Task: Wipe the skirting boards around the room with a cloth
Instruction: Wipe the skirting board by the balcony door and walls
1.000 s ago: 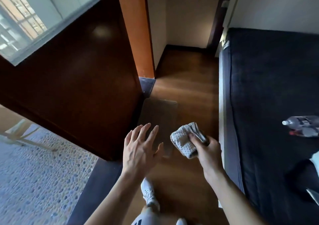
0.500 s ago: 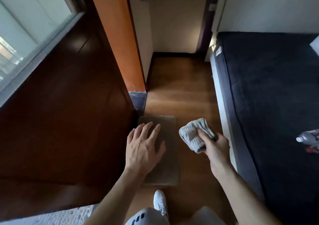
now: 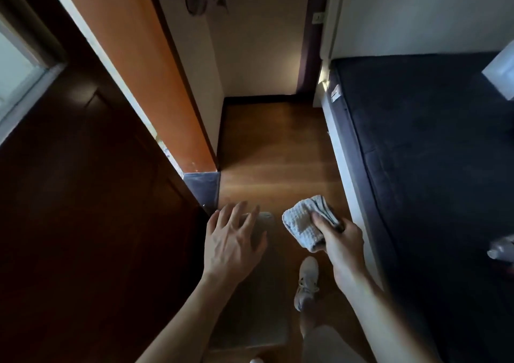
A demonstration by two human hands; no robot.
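Two hands hang near the skirting [image 3: 202, 188]: the left hand [image 3: 233, 247], spread and empty, is nearer; the right hand [image 3: 345, 248] grips a cloth [image 3: 300, 225], skirting ahead-left.

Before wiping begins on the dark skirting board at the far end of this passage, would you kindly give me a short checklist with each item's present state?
1. Cloth gripped in the right hand: ok.
2. Left hand free, fingers spread, holding nothing: ok.
3. Cloth against the skirting board: not ok. The board lies ahead at the foot of the far wall, well apart from the cloth.
4. Footing: ok. One shoe is on the wooden floor beside the mat.
5. Cloth damp and clean enough: cannot tell.
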